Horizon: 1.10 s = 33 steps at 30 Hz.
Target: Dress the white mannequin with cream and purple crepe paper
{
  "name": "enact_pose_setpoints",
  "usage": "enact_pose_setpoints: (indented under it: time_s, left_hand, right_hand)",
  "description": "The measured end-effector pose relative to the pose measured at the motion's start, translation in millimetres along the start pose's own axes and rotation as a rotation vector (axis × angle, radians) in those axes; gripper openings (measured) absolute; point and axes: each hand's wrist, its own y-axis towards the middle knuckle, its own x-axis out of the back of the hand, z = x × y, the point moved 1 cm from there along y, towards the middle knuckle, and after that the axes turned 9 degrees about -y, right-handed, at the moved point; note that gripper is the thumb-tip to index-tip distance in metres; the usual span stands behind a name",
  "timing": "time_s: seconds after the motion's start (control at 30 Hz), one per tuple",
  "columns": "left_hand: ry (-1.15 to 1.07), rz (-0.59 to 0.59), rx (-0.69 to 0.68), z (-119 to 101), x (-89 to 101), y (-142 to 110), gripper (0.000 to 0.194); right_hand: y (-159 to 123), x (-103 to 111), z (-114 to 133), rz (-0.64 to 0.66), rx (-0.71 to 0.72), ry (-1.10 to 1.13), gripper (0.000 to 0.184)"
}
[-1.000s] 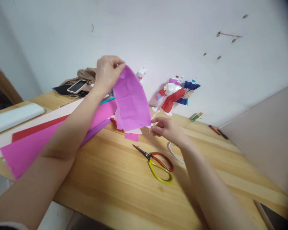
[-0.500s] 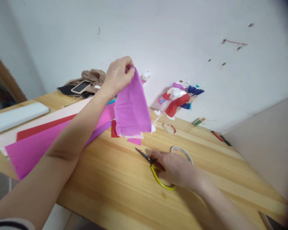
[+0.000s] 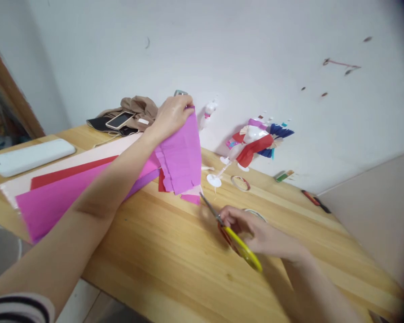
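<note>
My left hand [image 3: 175,114] pinches the top edge of a folded purple sheet of crepe paper [image 3: 183,152], which hangs down towards the table. Under its lower end lie small pieces of pink paper [image 3: 191,198] and red paper [image 3: 161,181]. In my right hand [image 3: 242,224] is a pair of scissors [image 3: 244,251] with yellow handles, my fingers closed around them. The blades point up and left, their tip close to the lower right corner of the purple paper. Whether the tip touches the paper I cannot tell.
Long sheets of magenta paper [image 3: 54,202] and other colours lie under my left forearm. A white device [image 3: 32,157], a phone [image 3: 120,120] and brown cloth [image 3: 139,107] are further left. Behind stand a decorated balloon figure [image 3: 252,141], a tape roll [image 3: 240,182] and a box cutter [image 3: 315,201].
My left hand has lowered the purple paper. The scissors have been lifted off the table in my right hand and turned, their tip now closer to the paper.
</note>
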Motion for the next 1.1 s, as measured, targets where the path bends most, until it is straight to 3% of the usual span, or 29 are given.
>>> enact_pose_setpoints:
  time_s: [0.1,0.17,0.33,0.4,0.47,0.57,0.67,0.73,0.87,1.1]
  left_hand:
    - [-0.065,0.040,-0.062,-2.6,1.5,0.9,0.018]
    - [-0.142,0.077,-0.098,-3.7,2.1,1.7,0.015]
    - [-0.391,0.219,-0.145,-5.8,1.0,3.8,0.012]
    - [-0.473,0.266,-0.170,-8.1,0.5,3.5,0.011]
    - [-0.534,0.293,-0.178,-11.7,1.2,2.0,0.011]
    - [-0.615,0.330,-0.169,-19.3,5.3,-1.9,0.010]
    - [-0.689,0.371,-0.152,-26.9,10.9,-6.1,0.010]
    - [-0.715,0.393,-0.124,-30.2,11.9,-8.2,0.010]
    - [-0.738,0.494,-0.064,-31.4,0.0,-10.8,0.010]
    - [-0.750,0.629,0.035,-27.7,-24.4,-15.8,0.012]
  right_hand:
    - [1.5,3.0,-12.3,0.011,0.113,0.441,0.042]
    - [3.4,6.9,-19.3,-0.026,0.210,0.530,0.044]
    - [12.2,19.1,-13.7,-0.238,0.283,0.366,0.070]
    - [20.6,22.7,-8.1,-0.391,0.249,0.302,0.057]
    - [31.9,26.5,-5.4,-0.633,0.212,0.323,0.040]
    - [53.1,30.3,-2.7,-0.777,0.231,0.322,0.037]
    - [73.0,31.6,3.4,-0.897,0.328,0.329,0.053]
    - [84.1,29.2,8.0,-0.897,0.396,0.388,0.056]
    - [96.0,20.2,9.2,-0.907,0.419,0.365,0.046]
    - [85.4,15.0,1.5,-0.957,0.317,0.342,0.037]
